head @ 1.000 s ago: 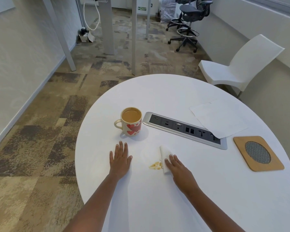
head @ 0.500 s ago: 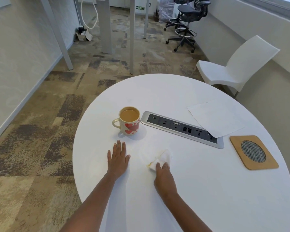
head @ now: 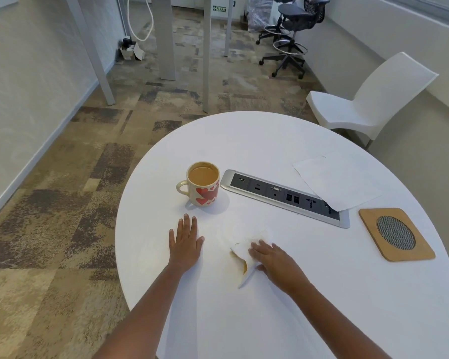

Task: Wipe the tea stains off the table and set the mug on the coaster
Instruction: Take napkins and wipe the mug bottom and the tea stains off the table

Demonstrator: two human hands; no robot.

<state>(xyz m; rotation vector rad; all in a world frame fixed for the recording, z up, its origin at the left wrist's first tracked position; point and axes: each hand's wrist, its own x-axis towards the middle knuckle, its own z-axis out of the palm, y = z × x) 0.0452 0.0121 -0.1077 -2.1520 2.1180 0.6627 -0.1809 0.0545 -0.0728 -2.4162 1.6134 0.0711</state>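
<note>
A cream mug (head: pixel 203 184) with red hearts, full of milky tea, stands on the round white table (head: pixel 257 136) left of centre. My left hand (head: pixel 185 242) lies flat, fingers spread, just in front of the mug, holding nothing. My right hand (head: pixel 274 260) presses a crumpled white tissue (head: pixel 241 251) against the tabletop; the tissue shows a tan tea stain along its near edge. No stain is visible on the bare table around it. A square cork coaster (head: pixel 395 233) with a grey mesh disc lies near the right edge, nothing on it.
A silver power and data strip (head: pixel 283 196) is set into the table between mug and coaster. Loose white paper napkins (head: pixel 337 181) overlap its right end. A white chair (head: pixel 368 99) stands beyond the table's far right; an office stool (head: pixel 290 40) is further back.
My right hand swept the tissue left over the tea spill, then back toward me and to the right. The yellow stain seen a second ago is gone from the table. My left hand stayed put.
</note>
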